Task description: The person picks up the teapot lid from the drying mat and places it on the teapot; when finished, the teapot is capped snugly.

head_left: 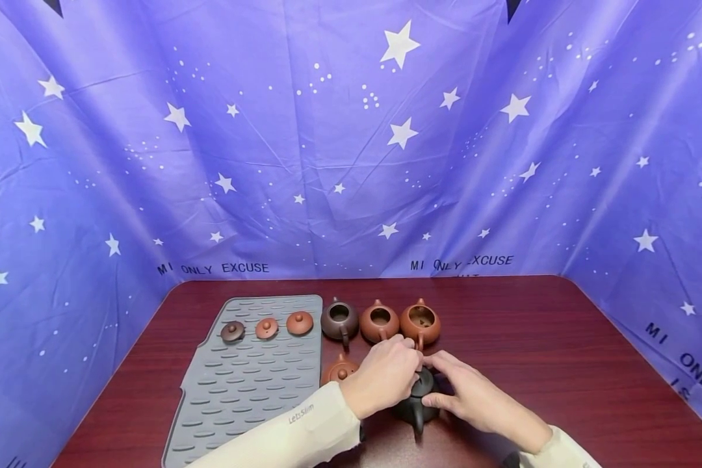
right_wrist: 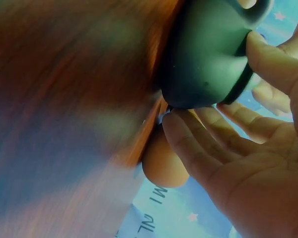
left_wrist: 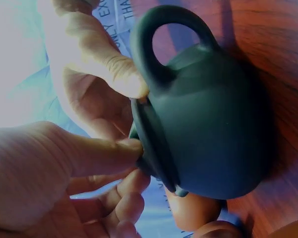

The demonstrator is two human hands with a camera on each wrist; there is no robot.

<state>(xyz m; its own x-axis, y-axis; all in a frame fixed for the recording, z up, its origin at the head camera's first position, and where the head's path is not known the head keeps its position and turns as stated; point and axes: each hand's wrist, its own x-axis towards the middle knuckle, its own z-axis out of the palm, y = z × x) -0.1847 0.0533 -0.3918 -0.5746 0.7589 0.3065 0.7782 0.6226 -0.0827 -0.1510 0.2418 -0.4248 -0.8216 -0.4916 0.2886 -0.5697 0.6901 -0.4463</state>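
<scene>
A black teapot (head_left: 411, 409) stands on the table in front of the person, its loop handle pointing toward the near edge. My left hand (head_left: 389, 370) pinches the knob of its black lid (left_wrist: 154, 141) between thumb and fingers. In the left wrist view the lid sits at the pot's mouth, slightly tilted against the rim. My right hand (head_left: 470, 393) steadies the pot from the right, thumb by the lid's edge near the handle and fingers round the far side. The right wrist view shows those fingertips at the pot body (right_wrist: 203, 59).
Behind stand three lidless teapots: a dark brown one (head_left: 339, 322), a reddish one (head_left: 370, 323) and an orange one (head_left: 435, 323). A lidded orange teapot (head_left: 338, 372) is partly hidden by the left arm. Three lids, including a brown lid (head_left: 232, 332), lie on the grey mat (head_left: 240, 383).
</scene>
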